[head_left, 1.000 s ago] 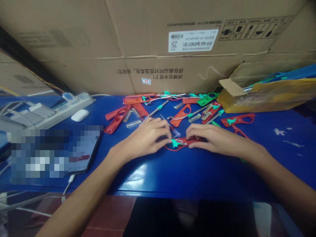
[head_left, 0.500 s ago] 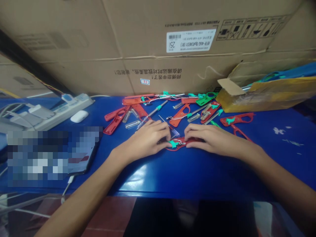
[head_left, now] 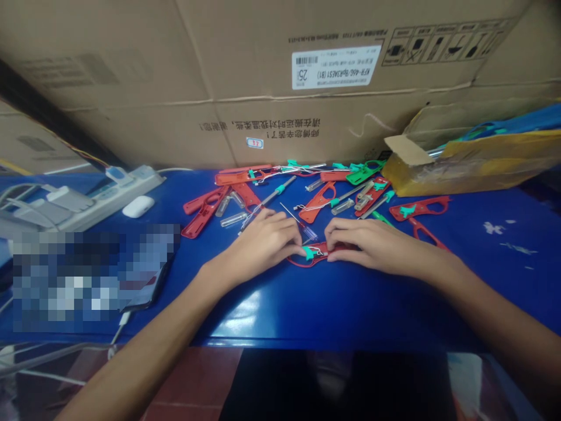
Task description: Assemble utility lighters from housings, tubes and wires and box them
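Note:
Both hands are closed on a red lighter casing half (head_left: 298, 262) held low over the blue table, its open inner side facing up. My left hand (head_left: 272, 241) grips its left end, the thumb against a green trigger piece (head_left: 310, 252) lying in the shell. My right hand (head_left: 366, 244) pinches the right end between thumb and fingers, which hide much of it. Thin white wires (head_left: 321, 253) and a dark part show between the hands. Just behind them lies a screwdriver (head_left: 309, 232) with a clear purplish handle.
Behind my hands lie several red casing halves (head_left: 318, 203), clear fuel tanks (head_left: 234, 220) and metal tubes (head_left: 286, 186). A taped carton (head_left: 473, 169) stands at right, a large cardboard box (head_left: 166, 134) behind. At left are a phone (head_left: 149, 275), an earbud case (head_left: 138, 206) and a power strip (head_left: 131, 186).
My hands stay almost in place on the casing half. A little more of its red rim shows beside my left thumb. The whole view has shifted slightly.

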Action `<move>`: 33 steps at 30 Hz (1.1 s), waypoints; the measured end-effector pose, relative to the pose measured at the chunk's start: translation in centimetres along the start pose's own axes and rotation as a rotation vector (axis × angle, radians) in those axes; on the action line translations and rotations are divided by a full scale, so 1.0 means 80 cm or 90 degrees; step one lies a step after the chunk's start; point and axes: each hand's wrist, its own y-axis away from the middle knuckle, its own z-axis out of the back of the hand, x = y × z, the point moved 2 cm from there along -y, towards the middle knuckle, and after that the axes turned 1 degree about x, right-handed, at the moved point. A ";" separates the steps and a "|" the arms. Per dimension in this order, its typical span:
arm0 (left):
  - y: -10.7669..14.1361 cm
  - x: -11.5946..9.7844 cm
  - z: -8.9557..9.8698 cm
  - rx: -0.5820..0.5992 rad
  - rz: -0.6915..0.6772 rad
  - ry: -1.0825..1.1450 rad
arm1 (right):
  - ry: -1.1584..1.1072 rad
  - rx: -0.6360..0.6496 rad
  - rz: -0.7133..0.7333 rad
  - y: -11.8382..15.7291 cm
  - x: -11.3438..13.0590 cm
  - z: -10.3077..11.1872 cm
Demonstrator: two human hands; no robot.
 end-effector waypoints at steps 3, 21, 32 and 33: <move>0.001 0.001 -0.001 -0.002 -0.005 -0.001 | -0.001 0.001 -0.002 0.000 0.000 0.000; -0.002 -0.011 0.002 0.025 -0.003 -0.058 | -0.017 0.006 -0.001 -0.001 0.000 0.001; -0.001 -0.005 0.001 0.021 -0.004 -0.017 | -0.012 0.016 0.008 -0.002 0.001 0.002; -0.001 -0.006 0.002 0.013 -0.009 -0.019 | -0.012 0.014 0.008 -0.002 0.001 0.002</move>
